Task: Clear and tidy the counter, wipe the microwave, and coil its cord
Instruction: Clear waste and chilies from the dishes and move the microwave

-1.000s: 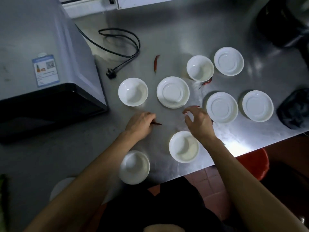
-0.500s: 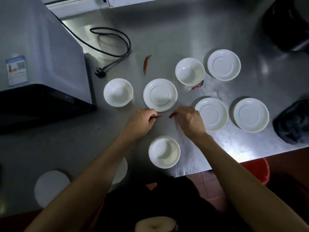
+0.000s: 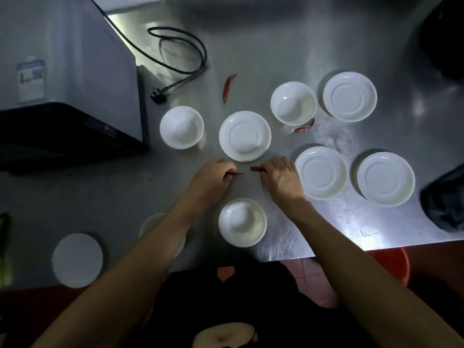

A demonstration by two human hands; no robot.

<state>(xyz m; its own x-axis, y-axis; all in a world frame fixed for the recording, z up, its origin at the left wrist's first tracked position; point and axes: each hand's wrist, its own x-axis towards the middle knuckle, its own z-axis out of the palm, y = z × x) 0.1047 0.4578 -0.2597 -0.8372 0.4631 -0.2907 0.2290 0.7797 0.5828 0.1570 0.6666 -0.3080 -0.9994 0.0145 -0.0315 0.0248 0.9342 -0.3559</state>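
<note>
My left hand (image 3: 211, 179) pinches a dried red chili (image 3: 237, 174) just below a white saucer (image 3: 244, 136) on the steel counter (image 3: 276, 46). My right hand (image 3: 280, 177) pinches another red chili (image 3: 255, 169), its tip pointing at the left one. Two more chilies lie loose: one (image 3: 228, 86) beside the cord, one (image 3: 302, 128) under a small white bowl (image 3: 293, 102). The grey microwave (image 3: 67, 79) stands at the left. Its black cord (image 3: 180, 54) loops on the counter, the plug (image 3: 158, 95) lying free.
White bowls (image 3: 181, 127) (image 3: 242, 222) and saucers (image 3: 349, 96) (image 3: 321, 172) (image 3: 386, 179) are spread over the counter. Another saucer (image 3: 77, 259) sits near the front left edge. A dark cloth (image 3: 444, 199) lies at the right edge, a red bucket (image 3: 394, 262) below the counter.
My right hand has moved left with its chili until it nearly meets the left hand. The left hand kept hold of its chili. The view has shifted a little.
</note>
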